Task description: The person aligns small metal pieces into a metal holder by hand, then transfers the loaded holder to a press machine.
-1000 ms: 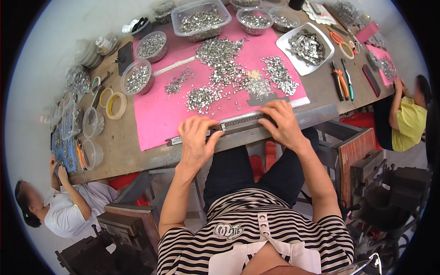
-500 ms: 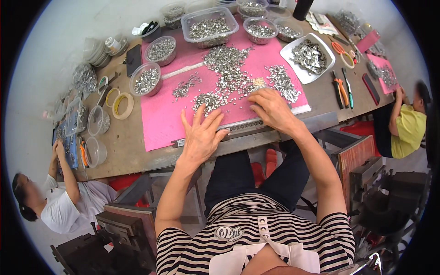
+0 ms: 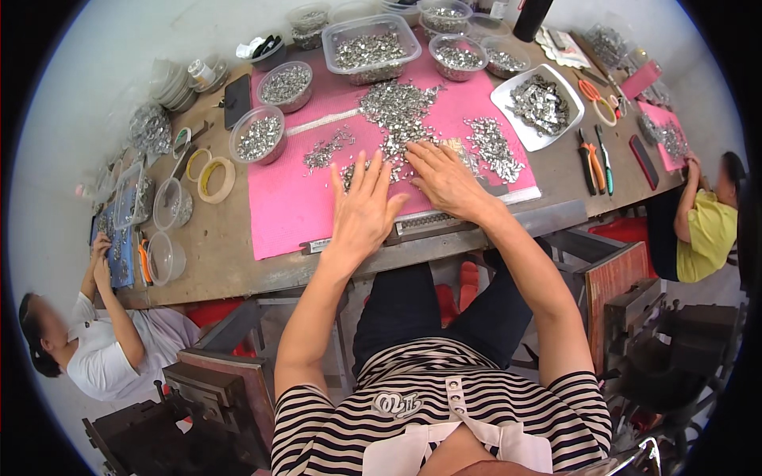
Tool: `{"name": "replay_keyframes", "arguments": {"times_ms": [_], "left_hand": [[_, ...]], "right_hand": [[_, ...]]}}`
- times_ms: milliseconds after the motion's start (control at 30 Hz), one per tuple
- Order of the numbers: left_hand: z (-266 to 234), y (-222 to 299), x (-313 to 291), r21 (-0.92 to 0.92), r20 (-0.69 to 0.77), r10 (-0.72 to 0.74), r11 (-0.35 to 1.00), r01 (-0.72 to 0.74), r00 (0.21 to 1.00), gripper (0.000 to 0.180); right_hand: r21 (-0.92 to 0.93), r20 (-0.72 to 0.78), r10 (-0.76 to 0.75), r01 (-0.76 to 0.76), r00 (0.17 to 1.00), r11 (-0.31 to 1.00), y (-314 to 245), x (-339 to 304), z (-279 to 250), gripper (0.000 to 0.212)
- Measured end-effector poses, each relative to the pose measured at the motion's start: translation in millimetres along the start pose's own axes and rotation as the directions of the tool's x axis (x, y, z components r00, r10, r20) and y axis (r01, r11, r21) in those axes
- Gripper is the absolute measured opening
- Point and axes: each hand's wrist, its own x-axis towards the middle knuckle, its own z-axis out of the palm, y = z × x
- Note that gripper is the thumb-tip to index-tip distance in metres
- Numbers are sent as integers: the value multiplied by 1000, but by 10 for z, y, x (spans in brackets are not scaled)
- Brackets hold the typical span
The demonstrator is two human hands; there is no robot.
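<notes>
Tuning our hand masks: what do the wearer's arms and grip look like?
Grip: bare left hand and bare right hand, five-fingered, no gloves. Forearms bare too; no watch, bracelet or cable visible. Short sleeves striped black and cream.

Small metal pcs (image 3: 397,109), each too tiny to ID, vanish partly beneath the L hand (image 3: 365,198) & R hand (image 3: 446,181); anything under the palms is out of sight. The ridged metal rail (image 3: 432,223) runs partly hidden behind both wrists. Up top, the frame edge crops a dk bottle (image 3: 532,19). Co-workers' faces, L (image 3: 49,324) & R (image 3: 724,176), appear blurred.
</notes>
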Motion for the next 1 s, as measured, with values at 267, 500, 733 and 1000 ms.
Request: {"name": "replay_keyframes", "arguments": {"times_ms": [267, 500, 733, 1000], "left_hand": [[7, 253, -13, -140, 237, 21, 990, 12, 971, 70], [-114, 197, -296, -350, 235, 67, 936, 20, 970, 58], [-67, 56, -103, -350, -178, -156, 933, 86, 972, 8], [43, 145, 26, -271, -100, -53, 962, 24, 994, 13]], "right_hand": [[247, 134, -41, 7, 990, 969, -173, -252, -294, 41], [396, 8, -34, 28, 999, 918, -174, -398, -385, 24], [396, -120, 239, -174, 964, 901, -181, -354, -359, 11], [276, -170, 118, -68, 978, 959, -281, -279, -221, 15]]}}
